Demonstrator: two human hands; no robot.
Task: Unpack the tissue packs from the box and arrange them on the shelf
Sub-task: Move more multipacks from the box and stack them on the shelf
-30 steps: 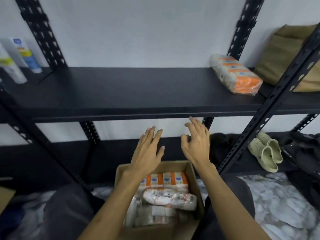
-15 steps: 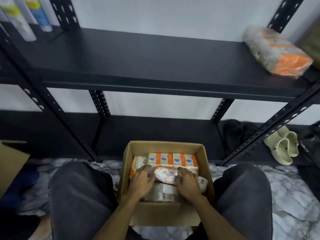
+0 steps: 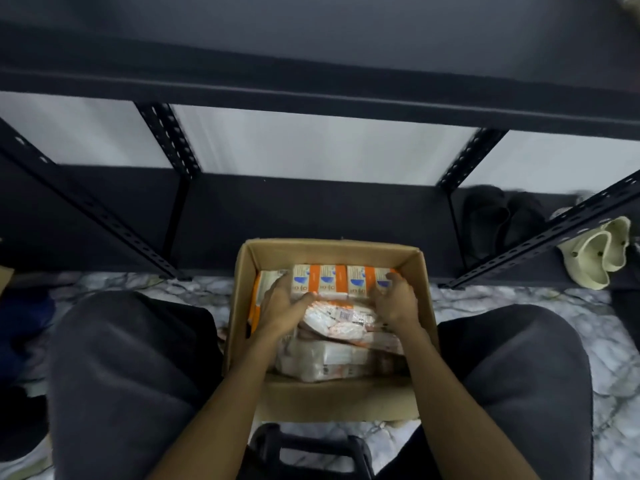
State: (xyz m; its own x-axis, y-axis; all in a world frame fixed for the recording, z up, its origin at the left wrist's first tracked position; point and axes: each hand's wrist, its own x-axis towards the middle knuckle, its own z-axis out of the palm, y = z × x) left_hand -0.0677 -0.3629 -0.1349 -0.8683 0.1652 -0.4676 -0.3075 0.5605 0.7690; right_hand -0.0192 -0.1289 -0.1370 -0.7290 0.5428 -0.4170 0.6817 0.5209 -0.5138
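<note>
Gripping tissue pack [image 3: 341,284]: left hand [image 3: 282,308], right hand [image 3: 394,301] | box [image 3: 332,249] | clogs [image 3: 601,252] beside

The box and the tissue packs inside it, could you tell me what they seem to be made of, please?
The box looks like plain brown cardboard, matte, with raw edges. The tissue packs seem wrapped in thin glossy plastic film, which wrinkles and glints.

Open brown cardboard box [image 3: 332,252] on marbled floor [image 3: 502,299], between person's knees, in front of black metal shelf [image 3: 311,95]. Inside box: row of orange-and-white tissue packs [image 3: 341,280] at far side, plastic-wrapped tissue bundles [image 3: 339,341] stacked nearer. Left hand [image 3: 282,311] and right hand [image 3: 396,301] in box, at either end of top bundle. Pale clogs [image 3: 602,254] and black slippers [image 3: 498,220] on bottom shelf, right.
</note>
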